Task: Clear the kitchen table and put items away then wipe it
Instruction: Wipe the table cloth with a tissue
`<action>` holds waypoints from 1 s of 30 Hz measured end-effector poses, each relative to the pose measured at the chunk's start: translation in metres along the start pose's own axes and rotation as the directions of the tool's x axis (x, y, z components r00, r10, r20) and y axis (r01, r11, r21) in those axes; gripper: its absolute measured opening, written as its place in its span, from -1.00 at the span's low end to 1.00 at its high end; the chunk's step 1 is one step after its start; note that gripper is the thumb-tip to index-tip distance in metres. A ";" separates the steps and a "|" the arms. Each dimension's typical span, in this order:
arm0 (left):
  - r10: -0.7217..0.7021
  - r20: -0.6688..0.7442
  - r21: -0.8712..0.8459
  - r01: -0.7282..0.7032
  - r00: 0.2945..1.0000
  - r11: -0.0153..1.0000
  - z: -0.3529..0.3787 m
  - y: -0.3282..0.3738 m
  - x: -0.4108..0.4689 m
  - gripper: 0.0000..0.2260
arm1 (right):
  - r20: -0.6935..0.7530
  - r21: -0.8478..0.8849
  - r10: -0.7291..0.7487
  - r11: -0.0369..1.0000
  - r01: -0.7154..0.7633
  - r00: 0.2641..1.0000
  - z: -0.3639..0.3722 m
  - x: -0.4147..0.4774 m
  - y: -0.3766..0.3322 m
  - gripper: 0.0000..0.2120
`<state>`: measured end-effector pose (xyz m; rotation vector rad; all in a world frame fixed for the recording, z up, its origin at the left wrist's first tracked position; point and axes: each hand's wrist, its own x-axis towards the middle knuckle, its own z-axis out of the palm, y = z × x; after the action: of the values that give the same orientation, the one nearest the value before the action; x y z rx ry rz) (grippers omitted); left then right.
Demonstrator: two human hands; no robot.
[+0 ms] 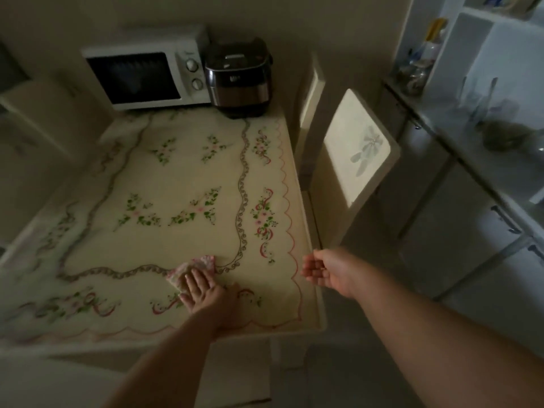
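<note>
The kitchen table (182, 178) is covered with a cream cloth printed with flowers and ribbons. Near its front edge lies a small pink patterned wiping cloth (194, 267). My left hand (206, 293) presses flat on that cloth with straight fingers. My right hand (326, 270) hovers just past the table's right edge, fingers loosely curled, holding nothing.
A white microwave (147, 72) and a dark rice cooker (238, 78) stand at the table's far end. A chair with a cream seat (359, 145) is to the right of the table. White shelves and cabinets (471, 128) with jars line the right side.
</note>
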<state>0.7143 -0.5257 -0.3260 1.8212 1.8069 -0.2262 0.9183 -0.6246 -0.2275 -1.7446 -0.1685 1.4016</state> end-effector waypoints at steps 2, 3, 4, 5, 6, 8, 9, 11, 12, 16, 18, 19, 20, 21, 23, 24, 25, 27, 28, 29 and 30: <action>-0.034 0.010 -0.037 0.034 0.999 0.999 -0.002 0.008 0.011 -0.21 | 0.035 -0.030 -0.006 1.000 0.007 0.999 0.006 0.020 -0.015 -0.74; -0.061 -0.001 -0.065 0.061 0.998 0.996 -0.003 0.013 0.019 -0.21 | 0.057 -0.060 -0.005 0.998 0.009 0.998 0.012 0.032 -0.023 -0.76; -0.095 -0.018 -0.092 0.093 0.995 0.991 -0.005 0.018 0.026 -0.21 | 0.075 -0.090 -0.002 0.996 0.009 0.997 0.019 0.044 -0.031 -0.77; -0.124 -0.039 -0.116 0.119 0.991 0.986 -0.007 0.024 0.033 -0.21 | 0.081 -0.108 -0.003 0.994 0.012 0.997 0.026 0.055 -0.038 -0.78; -0.158 -0.050 -0.148 0.149 0.986 0.978 -0.011 0.028 0.041 -0.21 | 0.097 -0.122 0.000 0.993 0.011 0.995 0.034 0.066 -0.046 -0.77; -0.215 -0.053 -0.211 0.200 0.975 0.957 -0.015 0.035 0.053 -0.21 | 0.123 -0.153 0.002 0.988 0.017 0.992 0.048 0.081 -0.057 -0.75; -0.238 -0.053 -0.235 0.220 0.970 0.947 -0.017 0.038 0.057 -0.21 | 0.137 -0.170 0.005 0.985 0.019 0.991 0.054 0.087 -0.062 -0.73; -0.297 -0.049 -0.285 0.271 0.954 0.919 -0.022 0.043 0.064 -0.22 | 0.170 -0.222 0.023 0.975 0.016 0.985 0.068 0.099 -0.075 -0.72; -0.315 -0.049 -0.297 0.287 0.948 0.911 -0.024 0.044 0.067 -0.23 | 0.183 -0.238 0.024 0.971 0.020 0.983 0.074 0.104 -0.079 -0.72; -0.395 -0.053 -0.369 0.349 0.917 0.861 -0.034 0.045 0.086 -0.25 | 0.210 -0.300 0.028 0.953 0.037 0.977 0.097 0.133 -0.100 -0.71; -0.436 -0.064 -0.404 0.376 0.898 0.834 -0.041 0.044 0.100 -0.26 | 0.223 -0.306 0.026 0.951 0.044 0.974 0.107 0.150 -0.108 -0.72; -0.457 -0.069 -0.410 0.393 0.887 0.823 -0.046 0.042 0.107 -0.26 | 0.224 -0.314 0.027 0.948 0.046 0.974 0.111 0.157 -0.112 -0.72; -0.482 -0.071 -0.420 0.412 0.873 0.808 -0.051 0.042 0.116 -0.26 | 0.220 -0.338 0.032 0.940 0.046 0.975 0.115 0.169 -0.117 -0.71; -0.501 -0.077 -0.428 0.425 0.862 0.798 -0.056 0.041 0.124 -0.26 | 0.205 -0.361 0.028 0.931 0.049 0.978 0.117 0.178 -0.120 -0.71; -0.528 -0.082 -0.440 0.445 0.845 0.780 -0.065 0.041 0.143 -0.27 | 0.164 -0.410 0.016 0.911 0.054 0.986 0.121 0.205 -0.132 -0.71; -0.533 -0.088 -0.435 0.449 0.842 0.781 -0.069 0.041 0.150 -0.27 | 0.145 -0.425 0.006 0.904 0.057 0.989 0.122 0.215 -0.138 -0.71; -0.534 -0.098 -0.420 0.451 0.840 0.787 -0.072 0.041 0.157 -0.28 | 0.135 -0.439 -0.005 0.896 0.064 0.991 0.123 0.227 -0.145 -0.72; -0.536 -0.110 -0.390 0.459 0.837 0.798 -0.080 0.045 0.177 -0.29 | 0.145 -0.508 -0.037 0.855 0.106 0.989 0.126 0.254 -0.162 -0.71; -0.536 -0.117 -0.377 0.462 0.836 0.803 -0.083 0.046 0.186 -0.30 | 0.165 -0.550 -0.054 0.824 0.137 0.985 0.127 0.266 -0.170 -0.71; -0.536 -0.129 -0.366 0.462 0.834 0.808 -0.087 0.047 0.195 -0.30 | 0.183 -0.588 -0.069 0.792 0.165 0.981 0.128 0.277 -0.177 -0.70; -0.530 -0.140 -0.358 0.456 0.836 0.815 -0.090 0.049 0.204 -0.32 | 0.207 -0.619 -0.062 0.765 0.179 0.976 0.128 0.287 -0.185 -0.70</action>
<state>0.7539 -0.3007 -0.3383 1.1649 2.3182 0.0885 0.9851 -0.2755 -0.3097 -2.0900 -0.9381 1.5002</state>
